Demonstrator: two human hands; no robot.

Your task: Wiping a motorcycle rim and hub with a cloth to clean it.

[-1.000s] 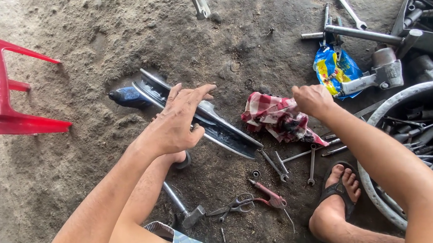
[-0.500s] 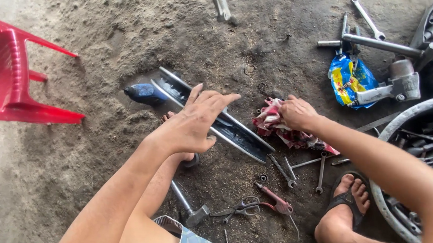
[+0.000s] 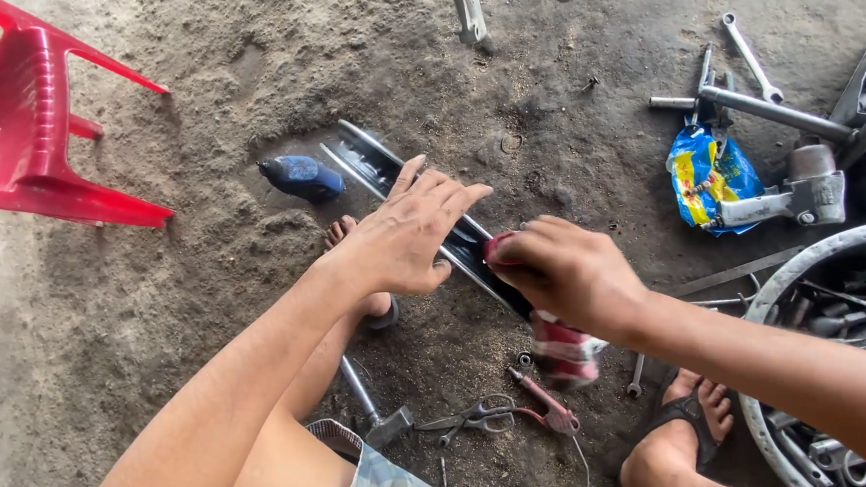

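Long dark metal trim strip lying on the dirt floor — likely stiff, light, thin-edged. Left hand presses it flat, fingers spread; right hand grips a soft red checked rag against it.

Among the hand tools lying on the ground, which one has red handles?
The pliers below the right hand. Their handles are red; the scissors beside them and the hammer are bare grey metal.

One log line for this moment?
left hand: flat on dark metal strip | right hand: red checked rag on strip
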